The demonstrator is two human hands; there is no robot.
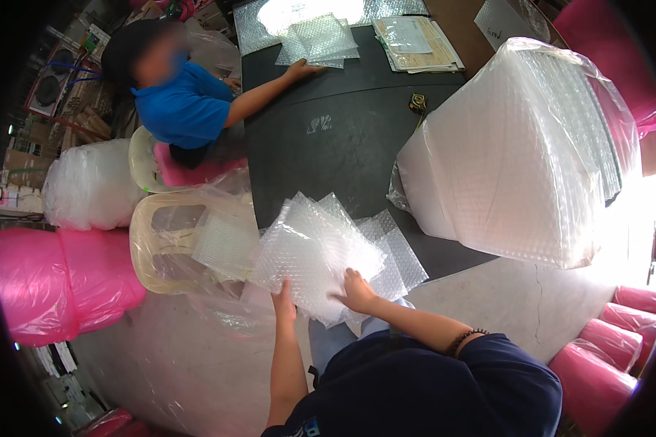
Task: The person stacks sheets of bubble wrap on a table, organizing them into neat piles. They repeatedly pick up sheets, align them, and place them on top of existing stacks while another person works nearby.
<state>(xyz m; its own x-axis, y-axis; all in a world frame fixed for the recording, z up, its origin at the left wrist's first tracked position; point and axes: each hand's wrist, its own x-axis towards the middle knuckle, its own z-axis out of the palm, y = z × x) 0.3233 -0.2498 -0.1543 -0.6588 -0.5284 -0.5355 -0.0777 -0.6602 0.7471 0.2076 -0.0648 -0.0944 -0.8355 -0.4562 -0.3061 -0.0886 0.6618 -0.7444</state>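
Both hands grip a stack of bubble-wrap sheets (317, 255) at the near edge of the black table (328, 146): left hand (284, 302) pinching the lower corner, right hand (357, 291) closed on its edge. A large wrapped bundle (517, 153) stands at the right edge; a co-worker's hand (302, 69) rests by sheets (317, 40) at the far edge.

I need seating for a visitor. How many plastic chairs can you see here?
2. One cream plastic chair stands left of the dark table, draped in clear film. A second chair is behind it, under the seated person in blue. Others may be hidden.
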